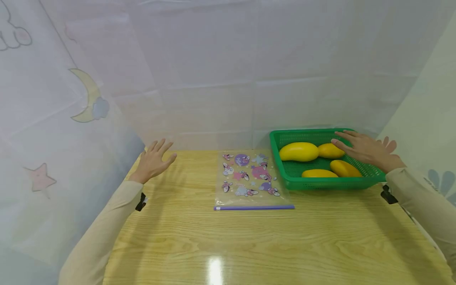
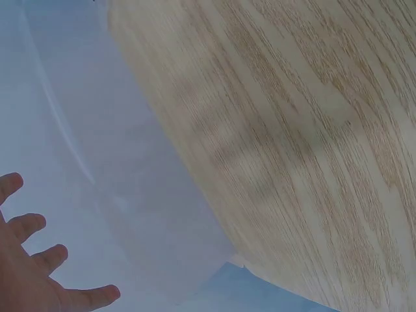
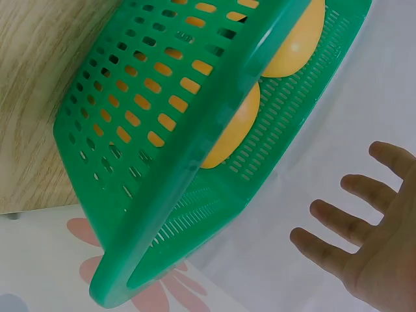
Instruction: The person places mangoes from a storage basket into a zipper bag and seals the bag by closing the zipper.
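Observation:
My left hand [image 1: 152, 161] hovers over the table's left back edge, fingers spread, holding nothing. In the left wrist view its fingers [image 2: 49, 260] show against the pale sheet. My right hand [image 1: 367, 148] is above the right end of a green plastic basket [image 1: 329, 183], its fingers straight and apart, with no grip on anything. Several yellow mangoes lie in the basket, the largest mango [image 1: 298, 152] at the back left. Left of the basket a clear zip bag [image 1: 249, 178] with cartoon prints lies flat, its purple slider strip [image 1: 254, 208] towards the front.
The wood-grain table [image 1: 231, 237] carries the bag and the basket. White printed sheets [image 1: 206, 71] hang behind it and along both sides, close to the table's edges. Light reflects off the table near the front.

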Demonstrator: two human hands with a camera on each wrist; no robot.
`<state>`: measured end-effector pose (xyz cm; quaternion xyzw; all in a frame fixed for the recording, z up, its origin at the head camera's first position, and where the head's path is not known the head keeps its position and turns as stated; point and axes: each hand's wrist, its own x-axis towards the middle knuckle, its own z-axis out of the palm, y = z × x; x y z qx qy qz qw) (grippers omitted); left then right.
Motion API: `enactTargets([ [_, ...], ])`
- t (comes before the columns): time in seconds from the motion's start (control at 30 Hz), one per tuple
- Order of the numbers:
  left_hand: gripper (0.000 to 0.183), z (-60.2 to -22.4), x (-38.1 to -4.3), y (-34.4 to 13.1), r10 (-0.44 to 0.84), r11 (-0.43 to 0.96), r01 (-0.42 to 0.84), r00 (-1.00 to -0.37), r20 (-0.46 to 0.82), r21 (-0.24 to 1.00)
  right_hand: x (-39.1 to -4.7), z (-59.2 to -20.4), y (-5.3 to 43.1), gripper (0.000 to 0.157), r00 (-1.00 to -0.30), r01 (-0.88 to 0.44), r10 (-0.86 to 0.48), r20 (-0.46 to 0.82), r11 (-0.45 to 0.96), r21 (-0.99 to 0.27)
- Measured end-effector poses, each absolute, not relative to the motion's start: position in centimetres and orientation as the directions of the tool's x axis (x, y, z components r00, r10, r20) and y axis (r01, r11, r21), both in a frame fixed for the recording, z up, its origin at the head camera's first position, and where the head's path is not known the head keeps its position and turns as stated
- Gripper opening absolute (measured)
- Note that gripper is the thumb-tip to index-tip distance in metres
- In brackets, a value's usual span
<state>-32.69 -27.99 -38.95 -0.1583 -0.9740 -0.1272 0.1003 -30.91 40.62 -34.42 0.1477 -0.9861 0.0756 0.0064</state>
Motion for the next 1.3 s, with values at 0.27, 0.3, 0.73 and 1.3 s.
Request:
enactTargets([
  [0.27, 0.067, -39.0, -32.5, -27.8, 0.291, 0.909, 0.343, -0.929, 0.231, 0.235, -30.9, -34.4, 40.7, 0.07, -0.954, -0.299, -0.3, 0.017, 0.942, -0.152],
  [0.3, 0.067, -39.1, -32.4, -27.7, 0.292, 0.907, 0.344, -0.929, 0.228, 0.241, -30.9, -34.4, 40.7, 0.07, -0.953, -0.302, -0.304, 0.015, 0.941, -0.154],
  [0.73, 0.067, -39.4, -32.1, -27.2, 0.333, 0.89, 0.391, -0.908, 0.253, 0.233, -30.7, -34.4, 40.5, 0.066, -0.946, -0.318, -0.323, 0.009, 0.927, -0.2],
  [1.3, 0.066, -39.8, -31.8, -25.9, 0.391, 0.862, 0.448, -0.885, 0.254, 0.236, -30.7, -34.6, 40.5, 0.066, -0.947, -0.299, -0.319, -0.025, 0.91, -0.286],
])
